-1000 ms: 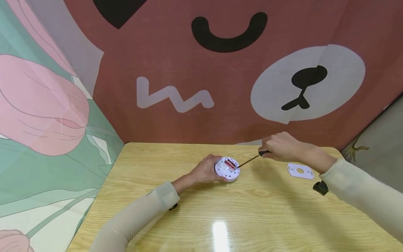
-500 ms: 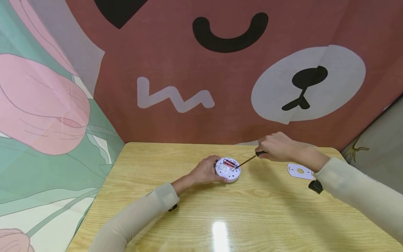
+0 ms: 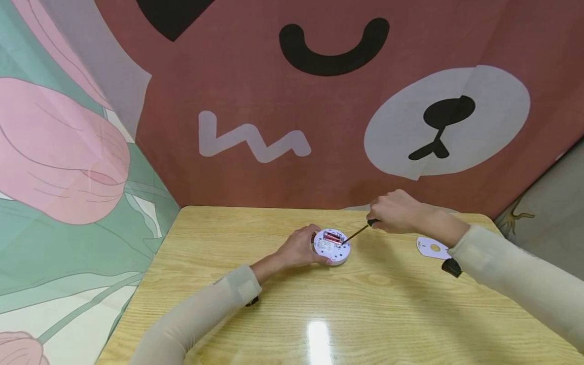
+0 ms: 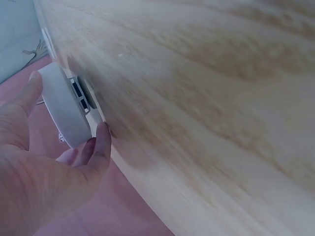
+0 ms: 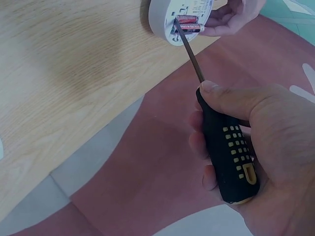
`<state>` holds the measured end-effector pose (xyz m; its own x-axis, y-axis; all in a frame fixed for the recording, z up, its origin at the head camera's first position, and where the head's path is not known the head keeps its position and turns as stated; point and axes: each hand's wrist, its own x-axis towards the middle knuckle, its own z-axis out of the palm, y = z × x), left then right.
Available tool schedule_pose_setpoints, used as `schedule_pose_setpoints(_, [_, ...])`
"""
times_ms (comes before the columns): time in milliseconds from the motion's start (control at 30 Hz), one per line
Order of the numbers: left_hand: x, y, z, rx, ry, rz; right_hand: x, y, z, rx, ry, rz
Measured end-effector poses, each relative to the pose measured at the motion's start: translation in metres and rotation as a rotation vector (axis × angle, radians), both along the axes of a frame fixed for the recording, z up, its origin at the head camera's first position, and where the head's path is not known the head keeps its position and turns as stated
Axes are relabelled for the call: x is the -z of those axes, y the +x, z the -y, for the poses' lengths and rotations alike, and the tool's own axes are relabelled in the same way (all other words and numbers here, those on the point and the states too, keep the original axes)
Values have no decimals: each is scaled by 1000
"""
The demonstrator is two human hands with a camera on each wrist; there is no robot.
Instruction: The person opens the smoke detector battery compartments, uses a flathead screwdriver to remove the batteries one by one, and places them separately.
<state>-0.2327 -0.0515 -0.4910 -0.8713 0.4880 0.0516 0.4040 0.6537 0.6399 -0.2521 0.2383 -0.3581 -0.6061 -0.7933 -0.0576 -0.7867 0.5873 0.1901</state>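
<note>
My left hand (image 3: pixel 300 247) grips a round white device that looks like a smoke detector (image 3: pixel 325 254) by its rim, thumb on one side and fingers on the other. It is tilted on the table, its back facing up and to the right. Two red batteries (image 5: pixel 189 28) sit in its open compartment. My right hand (image 3: pixel 396 212) holds a screwdriver (image 5: pixel 226 152) by its black handle with yellow dots. The shaft slants down to the left, and its tip touches the device's back beside the batteries. In the left wrist view, the white side of the device shows between thumb and fingers.
A flat white plate (image 3: pixel 425 247) with a round centre hole lies on the wooden table (image 3: pixel 283 314), partly hidden by the right forearm. Behind the table's far edge stands a red wall covering (image 3: pixel 255 187) with a cartoon face.
My right hand has moved slightly left with the screwdriver, its tip staying at the device's back. The device and left hand have shifted slightly right, and the device has turned a little.
</note>
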Motion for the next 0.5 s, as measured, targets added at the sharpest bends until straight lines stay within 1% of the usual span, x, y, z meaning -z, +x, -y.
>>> schedule_pose_setpoints(200, [1, -1, -1, 10, -45, -16, -2, 1, 4, -20, -3, -31])
schedule_pose_setpoints(333, [3, -2, -2, 12, -51, -27, -5, 2, 8, -39, -9, -54])
schedule_pose_setpoints(500, [1, -2, -4, 14, -41, -39, -6, 1, 13, -73, 5, -125])
